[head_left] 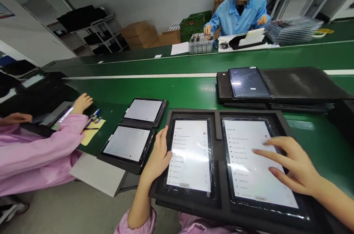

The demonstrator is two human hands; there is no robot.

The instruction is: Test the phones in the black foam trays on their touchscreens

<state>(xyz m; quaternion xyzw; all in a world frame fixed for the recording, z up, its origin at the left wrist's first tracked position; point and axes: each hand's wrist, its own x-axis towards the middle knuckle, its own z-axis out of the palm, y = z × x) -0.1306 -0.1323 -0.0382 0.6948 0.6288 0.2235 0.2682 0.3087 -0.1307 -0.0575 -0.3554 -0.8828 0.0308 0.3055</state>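
A black foam tray (218, 175) lies in front of me with two tablets side by side in its recesses. Both the left tablet (190, 156) and the right tablet (253, 167) are lit, each with a white list headed "Internet". My left hand (157, 158) grips the tray's left edge, its thumb beside the left tablet. Over the right tablet is my right hand (295, 167), open, fingers spread and slightly blurred, holding nothing. Whether a fingertip touches the glass I cannot tell.
Two more lit tablets, a near one (127, 143) and a far one (143, 109), sit to the left. A dark tablet (249, 82) rests on black foam trays (301, 83) behind. At left are a co-worker's pink sleeves (49, 145); across the green bench (188, 92) sits another person in blue (240, 13).
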